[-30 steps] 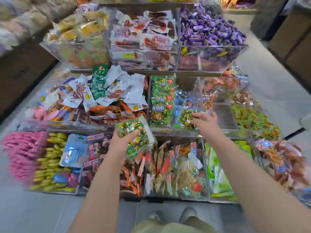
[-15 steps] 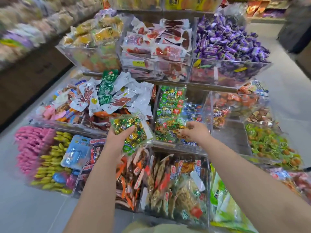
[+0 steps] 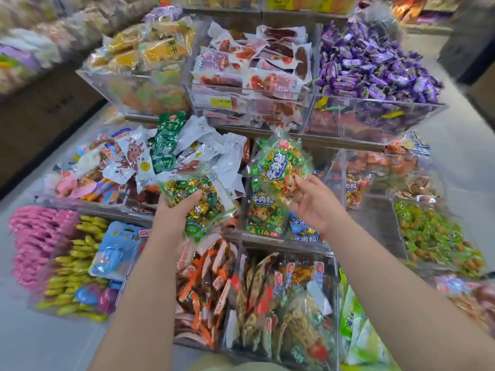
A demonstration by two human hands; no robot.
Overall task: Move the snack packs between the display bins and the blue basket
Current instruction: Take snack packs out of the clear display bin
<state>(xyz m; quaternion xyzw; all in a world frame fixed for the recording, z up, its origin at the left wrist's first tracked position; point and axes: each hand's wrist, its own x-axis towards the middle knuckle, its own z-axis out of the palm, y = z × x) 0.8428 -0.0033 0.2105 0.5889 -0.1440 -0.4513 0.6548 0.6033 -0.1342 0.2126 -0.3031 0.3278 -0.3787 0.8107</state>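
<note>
My left hand (image 3: 178, 214) grips a clear snack pack (image 3: 199, 200) of green and gold wrapped sweets, held over the middle tier of the display. My right hand (image 3: 312, 202) holds a second green and gold snack pack (image 3: 280, 163) upright by its lower edge, lifted above the clear bin (image 3: 267, 234) of the same green packs. More of those packs (image 3: 263, 215) stand in that bin below it. The blue basket is out of view.
Clear tiered bins surround my hands: white and green pouches (image 3: 171, 151) at middle left, red pouches (image 3: 257, 73) and purple sweets (image 3: 375, 68) on top, orange packs (image 3: 206, 285) below. Pink and yellow items (image 3: 53, 253) lie at lower left. Grey floor runs along both sides.
My right hand closed on a green pack in the middle bin and lifted it up out of the bin. My left hand kept its pack and rose slightly.
</note>
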